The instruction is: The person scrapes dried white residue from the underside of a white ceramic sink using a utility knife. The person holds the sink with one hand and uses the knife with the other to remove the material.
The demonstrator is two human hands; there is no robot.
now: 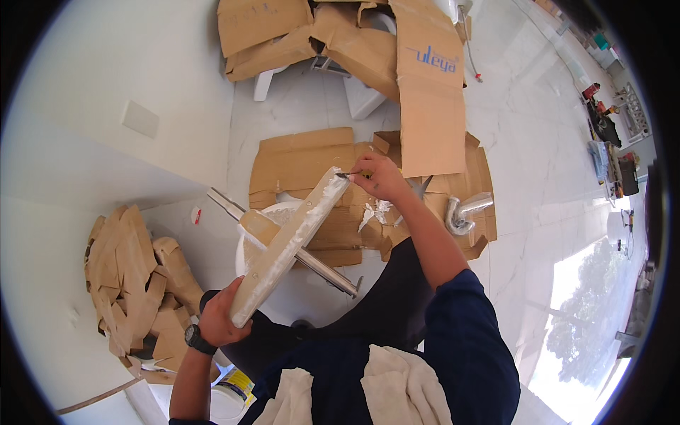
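My left hand [226, 313], with a black watch on the wrist, grips the lower end of what looks like a ceramic washbasin [281, 249]. Its long flat edge is tilted up towards the right and has two holes. White paste [313, 220] is smeared along that edge. At the upper end my right hand [378, 174] pinches a small dark blade-like tool [342, 175], its tip on the paste. One metal leg [326, 272] sticks out at the lower right, another metal tube [226, 203] at the upper left.
Flattened cardboard [303, 146] lies beneath, with white paste scraps [376, 211] and a wrapped chrome pipe trap [461, 215]. Torn cardboard [125, 271] is heaped by the left wall. A cardboard-covered fixture [361, 50] stands ahead. A bucket [228, 401] is at lower left; tools [603, 117] lie far right.
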